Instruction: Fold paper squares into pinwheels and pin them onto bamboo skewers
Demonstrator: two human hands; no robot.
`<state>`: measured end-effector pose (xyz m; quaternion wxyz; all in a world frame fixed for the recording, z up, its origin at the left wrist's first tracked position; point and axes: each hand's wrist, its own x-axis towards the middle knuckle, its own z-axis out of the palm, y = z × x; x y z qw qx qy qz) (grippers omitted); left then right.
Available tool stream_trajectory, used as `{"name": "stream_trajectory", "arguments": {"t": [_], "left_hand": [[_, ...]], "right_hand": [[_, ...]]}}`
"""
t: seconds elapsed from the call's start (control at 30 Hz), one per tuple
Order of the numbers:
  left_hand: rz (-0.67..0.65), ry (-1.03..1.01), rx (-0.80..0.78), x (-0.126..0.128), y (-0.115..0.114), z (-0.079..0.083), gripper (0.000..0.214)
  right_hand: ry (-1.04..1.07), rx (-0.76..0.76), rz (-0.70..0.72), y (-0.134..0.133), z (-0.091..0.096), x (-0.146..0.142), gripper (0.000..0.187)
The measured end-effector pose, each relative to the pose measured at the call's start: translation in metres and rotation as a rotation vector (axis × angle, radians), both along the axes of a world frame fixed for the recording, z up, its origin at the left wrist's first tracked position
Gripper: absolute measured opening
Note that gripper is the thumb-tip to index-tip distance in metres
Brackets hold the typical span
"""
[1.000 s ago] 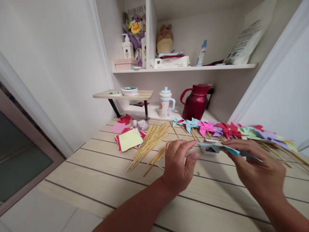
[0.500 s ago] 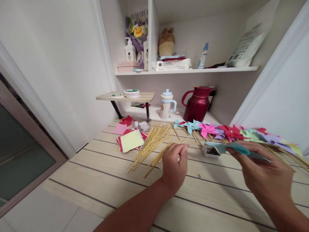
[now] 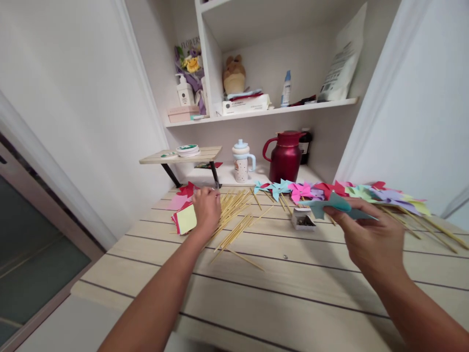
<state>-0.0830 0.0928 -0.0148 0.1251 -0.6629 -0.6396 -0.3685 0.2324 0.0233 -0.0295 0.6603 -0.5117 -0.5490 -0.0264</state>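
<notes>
My right hand (image 3: 368, 237) pinches a folded teal paper pinwheel head (image 3: 335, 205) and holds it above the table. My left hand (image 3: 206, 208) is stretched far to the left, its curled fingers over the stack of coloured paper squares (image 3: 185, 219) and the small things behind it. What its fingertips touch is hidden. A loose pile of wooden sticks (image 3: 234, 215) lies between my hands. A small open box of pins (image 3: 302, 219) sits on the table just left of my right hand.
A row of finished paper pinwheels on sticks (image 3: 366, 195) runs along the right back of the slatted table (image 3: 278, 288). Behind stand a red jug (image 3: 286, 156), a lidded cup (image 3: 242, 161), a small wooden riser (image 3: 181, 156) and wall shelves with bottles.
My left hand has left the pinwheel and reached left across the sticks to the paper stack. My right hand keeps the teal pinwheel. The view has shifted a little.
</notes>
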Motion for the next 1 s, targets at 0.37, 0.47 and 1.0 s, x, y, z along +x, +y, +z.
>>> {"name": "stream_trajectory", "arguments": {"t": [0.37,0.47,1.0], "left_hand": [[-0.052,0.417,-0.202,-0.011,0.022,-0.003,0.026],[-0.093,0.482,-0.229,-0.004,0.028,-0.007,0.023],[0.055,0.518,-0.422,0.009,0.040,-0.029,0.028]], "right_hand": [[0.014,-0.015,0.104,0.001,0.000,-0.002,0.015],[0.006,-0.034,0.097,0.000,0.000,-0.001,0.016],[0.029,-0.176,0.021,0.000,0.000,0.002,0.025]]}}
